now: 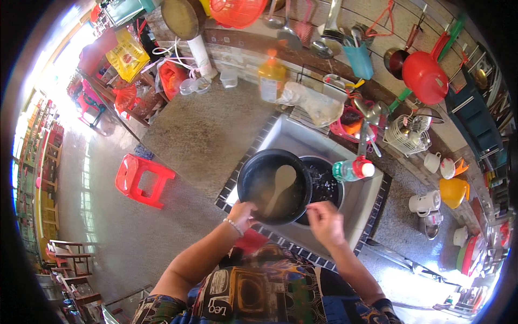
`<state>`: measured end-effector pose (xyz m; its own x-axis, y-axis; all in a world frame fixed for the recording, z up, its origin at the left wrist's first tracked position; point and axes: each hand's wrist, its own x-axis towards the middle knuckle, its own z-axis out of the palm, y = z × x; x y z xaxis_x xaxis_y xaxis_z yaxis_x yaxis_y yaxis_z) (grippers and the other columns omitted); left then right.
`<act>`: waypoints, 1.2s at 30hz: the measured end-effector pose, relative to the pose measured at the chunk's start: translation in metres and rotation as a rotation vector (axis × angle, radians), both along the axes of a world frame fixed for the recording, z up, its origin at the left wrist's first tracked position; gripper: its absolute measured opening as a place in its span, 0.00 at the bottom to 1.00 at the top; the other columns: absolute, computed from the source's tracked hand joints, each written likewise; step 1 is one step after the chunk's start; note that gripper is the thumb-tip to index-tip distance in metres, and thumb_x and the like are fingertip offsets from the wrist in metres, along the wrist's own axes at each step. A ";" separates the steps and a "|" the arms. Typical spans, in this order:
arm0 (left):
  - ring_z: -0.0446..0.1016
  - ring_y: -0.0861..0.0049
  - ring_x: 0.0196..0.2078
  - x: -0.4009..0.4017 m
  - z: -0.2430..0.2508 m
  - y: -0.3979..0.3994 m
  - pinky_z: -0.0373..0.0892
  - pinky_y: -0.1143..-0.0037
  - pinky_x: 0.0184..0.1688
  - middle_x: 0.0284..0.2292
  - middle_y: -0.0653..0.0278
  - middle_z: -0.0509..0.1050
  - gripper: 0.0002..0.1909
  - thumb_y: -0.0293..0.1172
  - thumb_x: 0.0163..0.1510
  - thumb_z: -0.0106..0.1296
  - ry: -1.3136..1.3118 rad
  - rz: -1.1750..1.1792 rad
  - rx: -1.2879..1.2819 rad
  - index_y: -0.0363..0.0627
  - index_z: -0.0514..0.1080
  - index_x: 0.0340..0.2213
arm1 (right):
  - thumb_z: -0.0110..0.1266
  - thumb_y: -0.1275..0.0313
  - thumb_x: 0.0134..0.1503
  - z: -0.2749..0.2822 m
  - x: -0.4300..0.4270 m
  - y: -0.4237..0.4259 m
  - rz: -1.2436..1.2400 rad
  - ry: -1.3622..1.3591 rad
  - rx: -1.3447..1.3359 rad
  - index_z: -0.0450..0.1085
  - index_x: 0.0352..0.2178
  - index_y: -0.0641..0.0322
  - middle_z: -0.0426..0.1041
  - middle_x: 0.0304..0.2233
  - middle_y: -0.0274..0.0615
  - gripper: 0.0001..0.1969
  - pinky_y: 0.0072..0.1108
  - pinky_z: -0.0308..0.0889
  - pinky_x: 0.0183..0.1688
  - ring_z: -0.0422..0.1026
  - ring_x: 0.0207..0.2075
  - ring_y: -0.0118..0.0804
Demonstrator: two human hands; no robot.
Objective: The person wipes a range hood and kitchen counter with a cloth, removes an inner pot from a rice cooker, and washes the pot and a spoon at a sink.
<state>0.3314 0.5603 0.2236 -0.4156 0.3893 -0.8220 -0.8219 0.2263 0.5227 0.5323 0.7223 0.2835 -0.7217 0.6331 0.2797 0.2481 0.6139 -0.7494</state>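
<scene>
A round black pot (247,178) is held over the near left part of the sink (279,131), with cloudy liquid inside. A pale rice paddle (284,178) lies in it. My left hand (242,215) grips the pot's lower left rim. On the other side, my right hand (327,224) has curled fingers at the pot's right rim; whether they grip it is unclear. A second dark pot (323,174) stands in the sink, partly hidden by the first, with bright glints inside. Above its right edge is a plastic bottle (344,171) at the end of the faucet (362,139).
Left of the sink is a stone countertop (202,129); a bottle of yellow liquid (270,79) stands at its back. A wire rack (297,115) and pink basket (344,129) border the sink's far side. A red plastic stool (129,178) is on the floor. Mugs (423,202) stand at right.
</scene>
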 end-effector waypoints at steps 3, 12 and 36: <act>0.71 0.63 0.37 -0.026 0.002 -0.030 0.73 0.61 0.36 0.37 0.57 0.70 0.14 0.18 0.45 0.44 -0.017 -0.020 0.012 0.37 0.66 0.37 | 0.51 0.59 0.52 -0.038 -0.079 -0.046 0.217 -0.506 -0.035 0.72 0.31 0.64 0.73 0.30 0.49 0.16 0.34 0.69 0.38 0.73 0.34 0.50; 0.71 0.65 0.36 -0.118 0.020 -0.127 0.73 0.59 0.33 0.35 0.61 0.68 0.19 0.17 0.44 0.43 0.105 0.077 0.059 0.44 0.62 0.41 | 0.46 0.44 0.51 -0.033 -0.256 -0.155 0.177 -1.037 -0.077 0.74 0.34 0.68 0.73 0.37 0.57 0.31 0.30 0.67 0.47 0.72 0.43 0.48; 0.72 0.57 0.39 -0.371 0.021 -0.287 0.74 0.57 0.36 0.38 0.48 0.65 0.21 0.15 0.43 0.45 0.117 0.495 0.101 0.33 0.55 0.42 | 0.43 0.69 0.51 -0.039 -0.508 -0.256 0.434 -0.818 0.441 0.70 0.35 0.58 0.75 0.30 0.53 0.12 0.35 0.70 0.37 0.75 0.34 0.50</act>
